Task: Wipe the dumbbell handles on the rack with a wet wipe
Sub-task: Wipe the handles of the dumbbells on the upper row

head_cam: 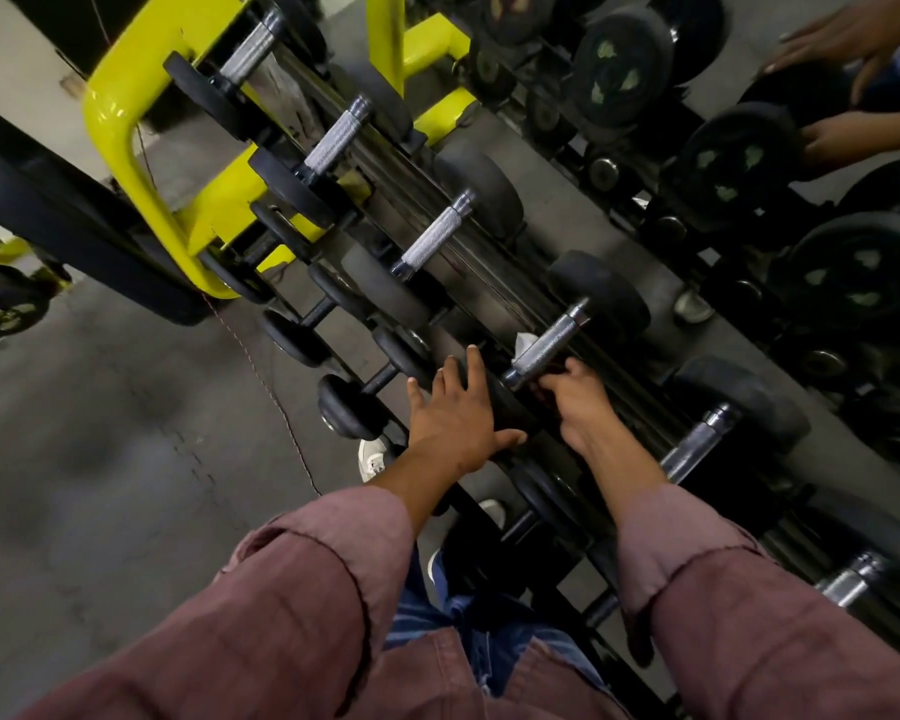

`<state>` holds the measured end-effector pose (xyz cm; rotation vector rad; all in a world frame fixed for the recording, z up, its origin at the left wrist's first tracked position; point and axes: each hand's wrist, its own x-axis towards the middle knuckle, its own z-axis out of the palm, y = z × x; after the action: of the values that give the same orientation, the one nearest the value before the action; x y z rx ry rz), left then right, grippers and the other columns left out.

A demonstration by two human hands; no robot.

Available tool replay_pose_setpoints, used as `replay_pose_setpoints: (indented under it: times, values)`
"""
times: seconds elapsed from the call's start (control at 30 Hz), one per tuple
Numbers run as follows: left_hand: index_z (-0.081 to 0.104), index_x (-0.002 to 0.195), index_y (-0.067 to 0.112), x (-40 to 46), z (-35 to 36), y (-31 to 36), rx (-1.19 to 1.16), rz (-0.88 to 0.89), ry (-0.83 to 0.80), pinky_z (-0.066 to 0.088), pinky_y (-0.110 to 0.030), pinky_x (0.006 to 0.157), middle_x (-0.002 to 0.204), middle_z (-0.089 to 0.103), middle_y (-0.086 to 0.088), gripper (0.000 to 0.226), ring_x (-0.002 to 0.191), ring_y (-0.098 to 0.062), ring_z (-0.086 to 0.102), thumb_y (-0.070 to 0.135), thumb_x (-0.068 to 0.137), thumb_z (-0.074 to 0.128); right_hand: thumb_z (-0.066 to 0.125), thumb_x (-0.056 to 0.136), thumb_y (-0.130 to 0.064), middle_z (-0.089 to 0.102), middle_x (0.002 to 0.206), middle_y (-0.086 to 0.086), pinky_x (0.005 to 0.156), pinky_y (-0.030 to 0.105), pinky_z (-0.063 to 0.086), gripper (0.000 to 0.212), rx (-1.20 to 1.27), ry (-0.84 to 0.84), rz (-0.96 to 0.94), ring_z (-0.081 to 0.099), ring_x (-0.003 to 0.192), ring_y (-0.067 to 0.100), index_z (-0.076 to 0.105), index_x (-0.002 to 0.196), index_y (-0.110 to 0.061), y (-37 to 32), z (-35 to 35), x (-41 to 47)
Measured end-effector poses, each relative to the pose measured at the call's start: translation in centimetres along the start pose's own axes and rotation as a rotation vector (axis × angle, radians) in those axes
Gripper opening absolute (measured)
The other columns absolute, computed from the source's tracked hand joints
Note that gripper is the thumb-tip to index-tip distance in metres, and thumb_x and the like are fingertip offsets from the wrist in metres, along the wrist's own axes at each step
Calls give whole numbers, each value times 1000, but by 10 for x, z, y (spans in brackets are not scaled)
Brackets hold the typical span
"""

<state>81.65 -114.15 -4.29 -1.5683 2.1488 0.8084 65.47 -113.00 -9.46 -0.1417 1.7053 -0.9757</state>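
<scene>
No text, label or number can be read anywhere.

1. The left hand [455,413] reaches forward with its back to the camera, fingers straight and spread, the thumb stretched out to the right.
2. The left forearm is bare from the wrist to a rolled sleeve cuff near the elbow.
3. The right hand [580,407] reaches forward and down, its fingers [554,384] curled at the tips; whether they pinch anything cannot be told.
4. The right forearm is likewise bare below a rolled cuff, and runs roughly parallel to the left.
</scene>
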Motion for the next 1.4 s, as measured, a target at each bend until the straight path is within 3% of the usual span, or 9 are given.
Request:
replay_pose_setpoints:
  times: [0.2, 0.37, 0.53, 0.63, 0.73, 0.83, 0.93, 1.1, 1.4]
  values:
    - [-20, 158, 17, 1, 2, -2, -1, 8, 1, 7, -65, 122, 168, 3, -19, 128, 156, -32, 7, 80, 80, 59, 49, 91, 14, 69, 73, -4, 70, 20, 49, 37, 623, 82, -23, 64, 73, 7, 61, 90, -21, -18, -15, 2]
    - [-19, 159, 17, 1, 3, -3, 5, 12, 11, 7, -66, 122, 168, 4, -20, 129, 156, -32, 9, 82, 79, 58, 53, 92, 13, 68, 74, 2, 68, 21, 51, 31, 731, 64, -6, 64, 75, 12, 60, 83, -16, -23, -16, -6]
    - [-19, 159, 17, 2, 4, -3, -1, 13, 18, 8, -65, 122, 168, 6, -19, 129, 156, -32, 9, 82, 78, 58, 64, 89, 2, 69, 81, 2, 64, 20, 47, 17, 244, -46, -9, 61, 66, 6, 68, 104, -7, 4, -12, -12]
    - [-18, 159, 17, 2, 5, -3, 1, 17, 24, 9, -65, 122, 168, 7, -19, 129, 156, -32, 12, 82, 78, 59, 69, 89, -7, 73, 94, 10, 62, 19, 51, 35, -16, -87, 4, 65, 73, 10, 64, 122, 3, 19, -8, -15]
    - [-18, 159, 17, 2, 5, -3, 3, 9, 21, 8, -65, 121, 168, 6, -18, 129, 156, -32, 12, 81, 78, 60, 71, 89, -17, 73, 81, 8, 66, 32, 54, 13, -274, -83, -154, 65, 69, 13, 74, 91, -5, 13, -5, -20]
    - [-19, 159, 17, 2, 5, -2, 5, 7, 19, 8, -64, 122, 168, 5, -17, 129, 156, -32, 11, 80, 79, 60, 69, 87, -32, 68, 66, 3, 60, 33, 43, 27, -787, 129, -437, 62, 62, 17, 67, 70, -11, 1, -7, -31]
    - [-19, 159, 17, 1, 4, 0, 12, 2, 13, 8, -64, 121, 168, 6, -18, 129, 156, -32, 12, 80, 79, 60, 64, 92, -24, 72, 89, 5, 69, 24, 39, 12, -882, 274, -665, 66, 82, 23, 71, 94, -15, -11, -8, -48]
    - [-18, 159, 16, 0, 4, -1, 15, 1, 20, 9, -64, 122, 168, 7, -17, 130, 155, -33, 14, 80, 79, 60, 59, 96, -15, 58, 126, 8, 86, 28, 46, 37, -917, 364, -834, 63, 106, 27, 60, 133, -14, -31, -11, -40]
    - [-19, 159, 16, 0, 3, -1, -1, 7, 19, 7, -65, 122, 168, 6, -19, 129, 156, -31, 10, 80, 79, 61, 54, 88, -17, 45, 146, 4, 82, 38, 48, 49, -1662, 144, -1082, 63, 107, 25, 51, 137, -15, -19, -13, -24]
